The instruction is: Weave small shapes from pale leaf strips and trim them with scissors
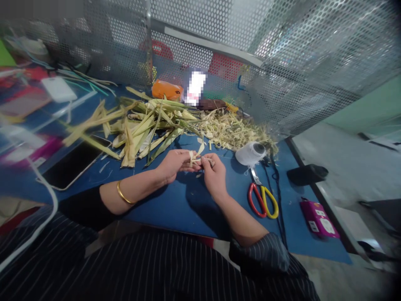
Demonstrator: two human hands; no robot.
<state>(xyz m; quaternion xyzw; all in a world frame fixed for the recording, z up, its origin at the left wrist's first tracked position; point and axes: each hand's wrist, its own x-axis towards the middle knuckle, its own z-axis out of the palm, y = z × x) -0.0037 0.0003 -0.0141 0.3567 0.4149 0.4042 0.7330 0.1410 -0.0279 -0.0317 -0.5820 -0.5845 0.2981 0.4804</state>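
Note:
Over the blue table, my left hand [176,164] is closed on a pale strip of husk [191,159], which loops around its fingers. My right hand [213,170] pinches the strip's other end, close beside the left fingertips. A short leafy piece of the strip [201,149] sticks up between the hands. Just beyond them lies a heap of long, dry yellow-green husks [144,125]. To the right of that is a pile of shredded husk scraps [228,127]. A white spool of thread [250,154] lies right of my right hand, its thread running toward the hands.
Scissors with red and yellow handles [262,200] lie at the right. A magenta power strip [319,218] and a black object [307,173] sit near the right edge. A phone [75,164] lies at left. An orange packet [167,89] stands before the perforated metal screen [200,46].

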